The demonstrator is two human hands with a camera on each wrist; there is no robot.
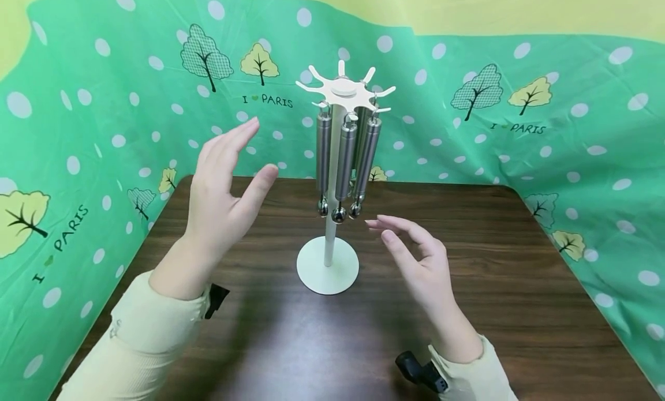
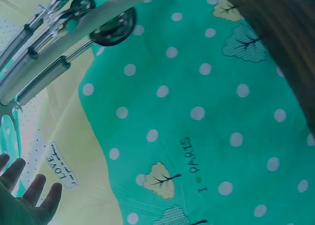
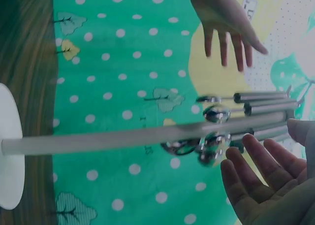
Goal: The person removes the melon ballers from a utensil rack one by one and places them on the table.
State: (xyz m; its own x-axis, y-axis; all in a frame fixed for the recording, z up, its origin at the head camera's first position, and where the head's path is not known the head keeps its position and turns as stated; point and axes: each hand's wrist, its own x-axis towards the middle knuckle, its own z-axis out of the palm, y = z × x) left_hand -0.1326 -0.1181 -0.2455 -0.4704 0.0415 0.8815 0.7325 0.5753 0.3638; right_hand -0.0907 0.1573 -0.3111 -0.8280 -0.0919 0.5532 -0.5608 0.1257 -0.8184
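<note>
A white rack (image 1: pixel 329 251) with a round base, a thin post and a star of hooks on top stands upright on the table. Several metal utensils (image 1: pixel 345 158) hang from its hooks, with grey cylindrical handles and small shiny rounded heads; their exact kind is unclear. To the left of the rack, my left hand (image 1: pixel 215 187) is raised, its thumb spread from the fingers and holding nothing. My right hand (image 1: pixel 423 257) hovers on the right, lower down, its fingers slightly bent towards the utensil heads. A gap separates each hand from the rack in the head view.
The dark wooden table (image 1: pixel 467 285) has rounded far corners. A green and yellow patterned cloth (image 1: pixel 426 101) hangs behind it and along both sides. A black wrist mount (image 1: pixel 418 371) juts from the right sleeve, another (image 1: pixel 216 300) from the left.
</note>
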